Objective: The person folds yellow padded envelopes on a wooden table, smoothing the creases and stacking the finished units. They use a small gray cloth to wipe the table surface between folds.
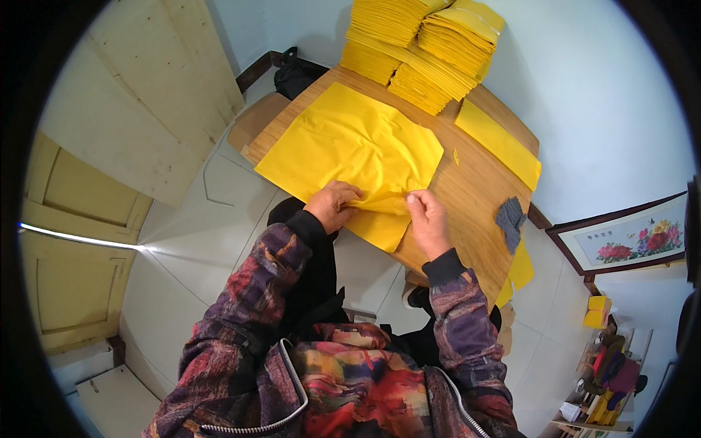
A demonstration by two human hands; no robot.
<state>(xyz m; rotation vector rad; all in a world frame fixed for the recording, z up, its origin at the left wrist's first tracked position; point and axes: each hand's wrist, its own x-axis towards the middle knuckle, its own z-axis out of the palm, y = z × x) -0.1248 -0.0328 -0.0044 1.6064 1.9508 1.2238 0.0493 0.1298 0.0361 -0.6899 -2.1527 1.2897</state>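
Observation:
A large thin yellow paper sheet (349, 142) lies spread on the wooden table (467, 193). Its near edge is folded up into a crease. My left hand (332, 204) pinches that near edge at the table's front, fingers curled on the paper. My right hand (428, 220) grips the same folded edge just to the right, thumb and fingers closed on it. A folded part of the sheet (380, 230) hangs over the table's edge between the two hands.
Tall stacks of folded yellow paper (423, 47) stand at the table's far end. A yellow strip (500, 142) lies to the right, a dark grey cloth (510, 219) near the right edge. A black bag (292, 73) sits on the floor, a framed flower picture (631, 237) leans by the wall.

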